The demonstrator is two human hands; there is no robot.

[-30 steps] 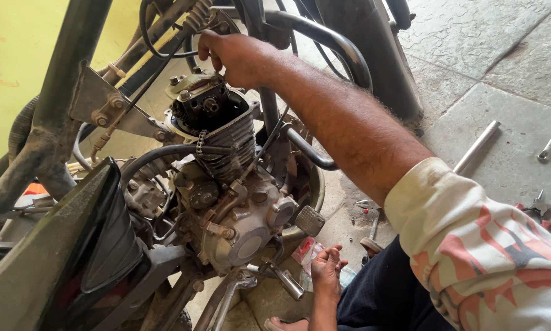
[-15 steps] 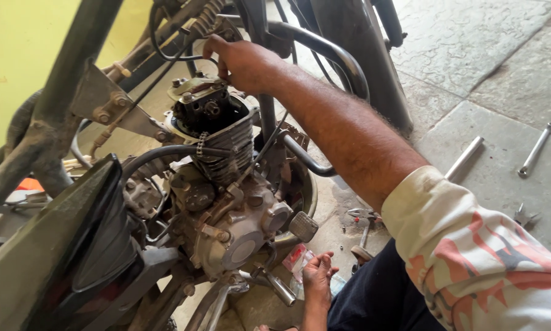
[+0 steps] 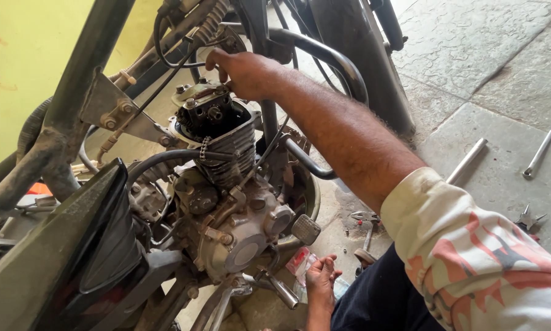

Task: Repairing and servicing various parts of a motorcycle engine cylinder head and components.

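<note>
My right hand (image 3: 246, 72) reaches over the open top of a motorcycle engine's finned cylinder head (image 3: 217, 125). Its fingers curl down beside black cables (image 3: 165, 52) and the frame tube. Whether they grip anything is hidden. A timing chain (image 3: 203, 150) hangs at the side of the cylinder. My left hand (image 3: 321, 281) rests low by the ground, fingers loosely apart, next to a red and clear plastic packet (image 3: 299, 262) and the foot lever (image 3: 305, 228). It holds nothing that I can see.
The grey crankcase (image 3: 245, 245) sits below the cylinder, and a curved black guard bar (image 3: 330, 58) passes behind my arm. On the stone floor lie a metal tube (image 3: 467, 160), a spanner (image 3: 540, 150), pliers (image 3: 366, 219) and another small plier tool (image 3: 528, 219). A yellow wall (image 3: 18, 55) stands at the left.
My right hand stays at the top of the cylinder head, shifting slightly. The left hand remains low by the packet. The view has tilted, bringing more floor and the spanner into sight.
</note>
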